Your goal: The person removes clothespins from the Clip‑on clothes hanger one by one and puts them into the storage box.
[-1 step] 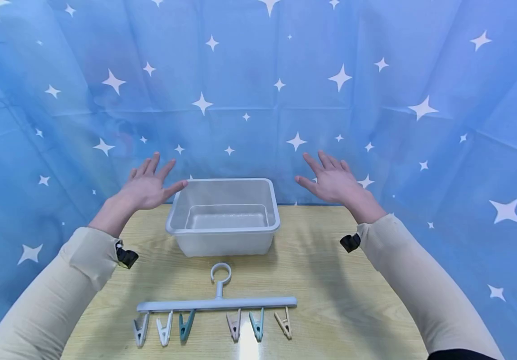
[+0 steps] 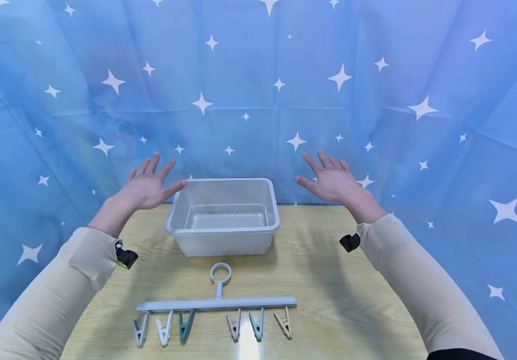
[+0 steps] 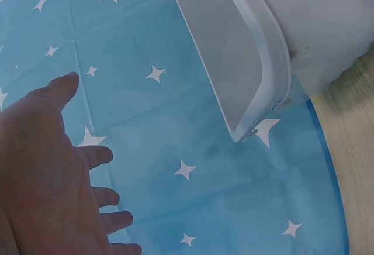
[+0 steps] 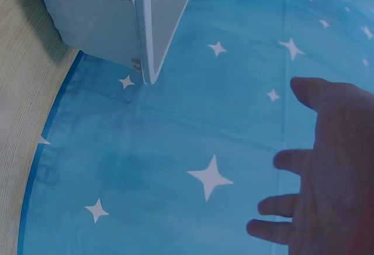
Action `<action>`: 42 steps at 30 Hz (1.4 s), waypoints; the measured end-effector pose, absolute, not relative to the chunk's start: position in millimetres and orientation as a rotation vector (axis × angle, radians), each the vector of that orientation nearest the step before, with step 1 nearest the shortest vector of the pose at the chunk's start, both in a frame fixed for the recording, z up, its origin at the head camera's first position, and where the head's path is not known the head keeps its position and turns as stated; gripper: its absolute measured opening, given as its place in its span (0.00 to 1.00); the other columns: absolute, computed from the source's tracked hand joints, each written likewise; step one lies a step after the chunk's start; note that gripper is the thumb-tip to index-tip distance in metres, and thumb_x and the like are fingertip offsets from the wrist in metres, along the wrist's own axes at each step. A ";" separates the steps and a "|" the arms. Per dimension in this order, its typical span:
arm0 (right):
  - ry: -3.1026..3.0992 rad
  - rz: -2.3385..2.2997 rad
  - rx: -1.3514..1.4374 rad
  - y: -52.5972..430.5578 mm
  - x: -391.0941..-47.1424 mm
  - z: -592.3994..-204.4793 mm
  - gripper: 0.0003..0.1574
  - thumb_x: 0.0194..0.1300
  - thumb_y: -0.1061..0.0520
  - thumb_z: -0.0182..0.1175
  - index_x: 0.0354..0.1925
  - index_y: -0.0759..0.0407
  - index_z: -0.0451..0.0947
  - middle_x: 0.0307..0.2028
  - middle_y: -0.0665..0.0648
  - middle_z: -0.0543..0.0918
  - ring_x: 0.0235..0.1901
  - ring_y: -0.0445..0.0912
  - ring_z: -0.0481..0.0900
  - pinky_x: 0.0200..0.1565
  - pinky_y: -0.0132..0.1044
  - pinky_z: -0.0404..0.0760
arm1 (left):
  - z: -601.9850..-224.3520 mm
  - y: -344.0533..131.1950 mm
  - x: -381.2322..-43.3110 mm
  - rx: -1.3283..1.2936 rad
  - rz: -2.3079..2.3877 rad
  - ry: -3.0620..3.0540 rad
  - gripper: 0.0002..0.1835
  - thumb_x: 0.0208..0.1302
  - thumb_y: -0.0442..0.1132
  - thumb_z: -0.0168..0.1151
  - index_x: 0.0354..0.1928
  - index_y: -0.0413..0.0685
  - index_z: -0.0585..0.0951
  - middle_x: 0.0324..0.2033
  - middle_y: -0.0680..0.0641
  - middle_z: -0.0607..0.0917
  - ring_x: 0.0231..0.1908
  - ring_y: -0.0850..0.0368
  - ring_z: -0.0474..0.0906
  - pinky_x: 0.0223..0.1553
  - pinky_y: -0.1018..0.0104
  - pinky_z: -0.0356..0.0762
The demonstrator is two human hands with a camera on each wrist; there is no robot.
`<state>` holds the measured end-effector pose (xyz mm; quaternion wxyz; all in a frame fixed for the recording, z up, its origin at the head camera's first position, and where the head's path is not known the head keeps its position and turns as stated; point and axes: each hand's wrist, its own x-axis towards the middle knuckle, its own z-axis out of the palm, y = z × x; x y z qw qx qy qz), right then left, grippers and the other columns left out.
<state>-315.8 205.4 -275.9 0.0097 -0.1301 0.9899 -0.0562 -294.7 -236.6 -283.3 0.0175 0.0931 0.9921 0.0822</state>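
Observation:
My left hand point(image 2: 144, 190) is held up beside the left rim of a pale plastic bin point(image 2: 223, 244), fingers spread and nothing in it. In the head view its thumb overlaps the bin's corner; whether it touches I cannot tell. To the right of the bin, my right hand point(image 2: 332, 184) is raised too, its fingers extended and holding nothing. Each wrist view shows a bare palm, the left point(image 3: 47, 167) and the right point(image 4: 342, 167). Nearer the front lies a grey-blue hanger point(image 2: 217, 303) with a round hook and several clothespins point(image 2: 186, 326) along its bar.
The bin and hanger rest on a light wood-grain table point(image 2: 321, 300). A blue curtain point(image 2: 249, 75) with white stars hangs behind the table and along both sides. Small black devices point(image 2: 126, 257) are strapped at both wrists.

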 end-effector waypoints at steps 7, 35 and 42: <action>3.105 -0.172 -0.421 203.6 -313.7 -273.4 0.54 0.71 0.20 0.33 0.81 0.44 0.35 0.80 0.67 0.37 0.78 0.67 0.39 0.73 0.68 0.40 | -282.0 -238.0 -292.3 0.306 0.258 3.109 0.50 0.68 0.77 0.30 0.81 0.55 0.40 0.78 0.34 0.31 0.76 0.26 0.33 0.70 0.27 0.41; 3.156 -0.126 -0.556 188.5 -294.8 -264.2 0.38 0.73 0.34 0.50 0.72 0.51 0.64 0.66 0.60 0.76 0.62 0.61 0.76 0.54 0.62 0.77 | -279.2 -239.6 -280.1 0.384 0.258 3.148 0.34 0.77 0.63 0.40 0.72 0.48 0.67 0.72 0.31 0.61 0.68 0.27 0.61 0.57 0.29 0.68; 3.117 -0.116 -0.578 187.8 -291.1 -266.5 0.35 0.72 0.36 0.51 0.68 0.52 0.69 0.60 0.58 0.82 0.56 0.59 0.80 0.50 0.60 0.79 | -279.4 -239.0 -275.8 0.412 0.244 3.115 0.27 0.75 0.55 0.51 0.68 0.48 0.71 0.69 0.31 0.66 0.63 0.27 0.69 0.53 0.30 0.72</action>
